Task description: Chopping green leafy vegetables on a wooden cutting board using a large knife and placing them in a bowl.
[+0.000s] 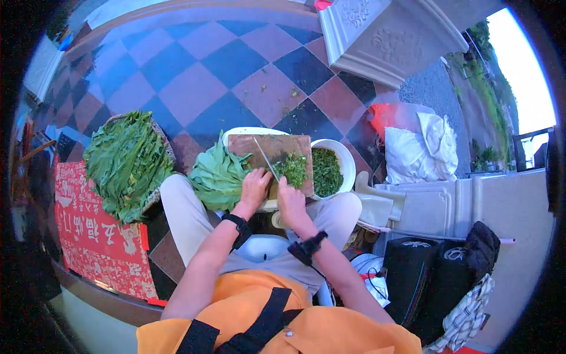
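My right hand (pixel 290 201) is closed around the handle of a kitchen knife (pixel 266 155), its blade pointing away from me over a wooden cutting board (pixel 241 144). My left hand (pixel 256 186) presses on the end of a bunch of green leaves (pixel 221 177) at the board's left side, close beside the blade. Chopped greens (pixel 294 170) lie on the board right of the knife. The board rests across a white basin (pixel 256 131). Touching its right side, a white bucket (pixel 348 163) holds more finely cut greens (pixel 326 172).
A basket heaped with large green leaves (pixel 128 163) stands at left, by a red mat (pixel 97 239). At right are a white sack (pixel 420 150), rubber boots (pixel 376 203) and black cylindrical objects (pixel 407 274). Leaf scraps dot the tiled floor (pixel 269 93); beyond is a carved pillar base (pixel 389 44).
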A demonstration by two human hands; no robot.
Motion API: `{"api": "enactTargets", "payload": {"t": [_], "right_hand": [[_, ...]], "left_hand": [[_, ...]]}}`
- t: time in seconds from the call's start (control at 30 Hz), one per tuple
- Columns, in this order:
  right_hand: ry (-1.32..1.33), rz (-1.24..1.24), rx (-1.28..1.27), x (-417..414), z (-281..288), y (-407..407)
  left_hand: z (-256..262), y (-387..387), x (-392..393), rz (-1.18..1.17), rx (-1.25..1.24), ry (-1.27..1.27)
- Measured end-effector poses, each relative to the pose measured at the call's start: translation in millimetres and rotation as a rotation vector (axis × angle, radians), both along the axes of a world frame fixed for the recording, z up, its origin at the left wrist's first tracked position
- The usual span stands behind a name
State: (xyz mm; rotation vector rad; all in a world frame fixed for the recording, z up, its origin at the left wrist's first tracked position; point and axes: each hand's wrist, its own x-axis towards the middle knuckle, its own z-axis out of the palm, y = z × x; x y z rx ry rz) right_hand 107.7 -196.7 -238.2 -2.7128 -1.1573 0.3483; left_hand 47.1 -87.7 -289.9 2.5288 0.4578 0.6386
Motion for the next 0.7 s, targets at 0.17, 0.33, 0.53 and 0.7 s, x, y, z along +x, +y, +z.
{"api": "enactTargets", "payload": {"t": [0.17, 0.33, 0.53, 0.7], "right_hand": [[-0.065, 0.017, 0.077, 18, -19, 24], [0.083, -0.106, 0.136, 43, -7, 5], [0.184, -0.169, 0.191, 13, 11, -35], [0.276, -0.281, 0.070, -12, 1, -41]], "left_hand": [[-9, 0, 5, -0.014, -0.019, 0.033], [-8, -2, 2, -0.016, -0.038, 0.022], [-5, 0, 1, -0.021, -0.030, -0.016], [-10, -3, 4, -0.018, -0.038, -0.018]]}}
